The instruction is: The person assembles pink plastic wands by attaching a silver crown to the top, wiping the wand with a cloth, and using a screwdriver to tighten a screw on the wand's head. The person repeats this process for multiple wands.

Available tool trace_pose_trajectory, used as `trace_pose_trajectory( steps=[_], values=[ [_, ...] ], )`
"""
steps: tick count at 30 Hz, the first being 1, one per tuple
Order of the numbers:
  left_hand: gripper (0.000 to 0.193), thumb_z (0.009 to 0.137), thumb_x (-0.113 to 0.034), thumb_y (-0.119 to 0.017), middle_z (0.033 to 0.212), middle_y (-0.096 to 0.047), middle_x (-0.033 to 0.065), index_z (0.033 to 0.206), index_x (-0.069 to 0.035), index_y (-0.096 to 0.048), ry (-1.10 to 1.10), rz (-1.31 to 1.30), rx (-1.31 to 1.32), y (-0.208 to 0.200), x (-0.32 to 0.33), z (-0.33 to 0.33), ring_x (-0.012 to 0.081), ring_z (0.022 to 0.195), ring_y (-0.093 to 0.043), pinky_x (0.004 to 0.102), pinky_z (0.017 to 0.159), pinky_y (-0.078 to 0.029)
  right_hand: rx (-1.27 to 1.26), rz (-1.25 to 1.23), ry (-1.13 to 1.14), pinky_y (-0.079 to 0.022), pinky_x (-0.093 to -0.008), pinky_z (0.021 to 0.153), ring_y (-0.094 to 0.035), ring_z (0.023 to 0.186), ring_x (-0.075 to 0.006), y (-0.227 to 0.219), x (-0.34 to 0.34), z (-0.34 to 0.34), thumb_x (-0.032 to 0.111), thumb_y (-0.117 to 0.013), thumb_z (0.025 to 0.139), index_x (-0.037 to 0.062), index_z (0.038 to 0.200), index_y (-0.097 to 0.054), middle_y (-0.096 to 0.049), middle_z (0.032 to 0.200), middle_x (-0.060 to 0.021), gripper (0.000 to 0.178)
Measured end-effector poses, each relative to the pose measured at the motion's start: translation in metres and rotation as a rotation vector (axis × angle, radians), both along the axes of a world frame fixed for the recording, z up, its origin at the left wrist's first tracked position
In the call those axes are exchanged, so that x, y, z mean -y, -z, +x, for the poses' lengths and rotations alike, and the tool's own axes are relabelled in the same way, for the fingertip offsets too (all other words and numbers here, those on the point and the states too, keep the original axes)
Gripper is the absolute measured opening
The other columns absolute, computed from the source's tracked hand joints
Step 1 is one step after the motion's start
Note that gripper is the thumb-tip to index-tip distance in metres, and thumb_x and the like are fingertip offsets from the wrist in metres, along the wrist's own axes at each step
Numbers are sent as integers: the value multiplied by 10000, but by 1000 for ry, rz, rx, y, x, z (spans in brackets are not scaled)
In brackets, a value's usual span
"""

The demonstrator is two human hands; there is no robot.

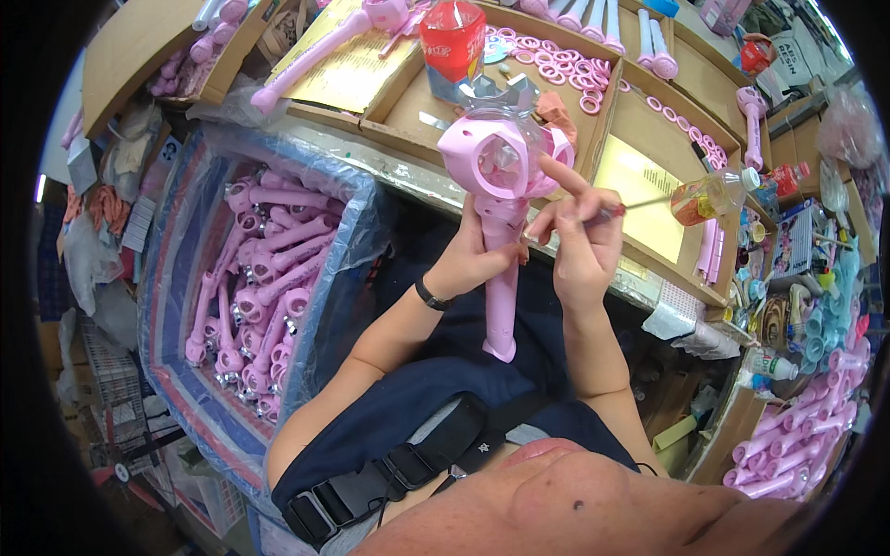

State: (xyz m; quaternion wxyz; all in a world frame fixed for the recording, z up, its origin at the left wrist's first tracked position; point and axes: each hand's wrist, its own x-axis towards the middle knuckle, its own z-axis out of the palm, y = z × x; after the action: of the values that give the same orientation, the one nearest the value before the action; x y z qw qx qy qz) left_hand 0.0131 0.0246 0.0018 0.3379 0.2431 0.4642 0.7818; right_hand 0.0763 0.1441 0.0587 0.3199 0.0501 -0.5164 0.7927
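My left hand is wrapped round the handle of a pink toy wand, held upright with its round head on top. That head has pink panels round a clear dome, and a clear crown-shaped piece tops it. My right hand is beside the head, index finger stretched toward it. Between its fingers is a thin, dark stick-like tool that points right; its exact kind is not clear. A small red patch shows where the fingers pinch it.
A lined bin on the left holds many pink wands. Cardboard trays on the bench carry pink rings, yellow paper and a red container. Bottles stand right; pink tubes lie lower right.
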Motion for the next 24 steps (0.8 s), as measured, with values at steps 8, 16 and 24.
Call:
trace_pose_trajectory(
  steps=[8, 16, 24],
  values=[
    [783, 781, 23, -587, 1261, -403, 113, 1389, -88, -106, -111, -138, -165, -8, 0, 0, 171, 1114, -496, 311, 895, -463, -8, 124, -70, -355, -143, 507, -384, 547, 11, -9, 12, -8, 24, -406, 954, 80, 914, -367, -467, 1296, -238, 79],
    [786, 759, 21, -574, 1230, -400, 114, 1391, -57, -114, -101, -112, -9, -13, -5, 4, 158, 1113, -456, 302, 890, -428, 35, -4, -102, -358, -135, 460, -406, 514, -13, -6, -1, -12, -10, -416, 922, 74, 894, -354, -483, 1257, -263, 107],
    [941, 701, -43, -634, 1113, -517, 309, 1412, 55, -24, -545, -478, -794, -21, -1, -23, 422, 939, -594, 408, 730, -514, 81, -108, 170, -472, -238, 649, -571, 729, -139, 8, -9, -9, 0, -489, 907, 113, 945, -372, -490, 1233, -202, 167]
  ],
)
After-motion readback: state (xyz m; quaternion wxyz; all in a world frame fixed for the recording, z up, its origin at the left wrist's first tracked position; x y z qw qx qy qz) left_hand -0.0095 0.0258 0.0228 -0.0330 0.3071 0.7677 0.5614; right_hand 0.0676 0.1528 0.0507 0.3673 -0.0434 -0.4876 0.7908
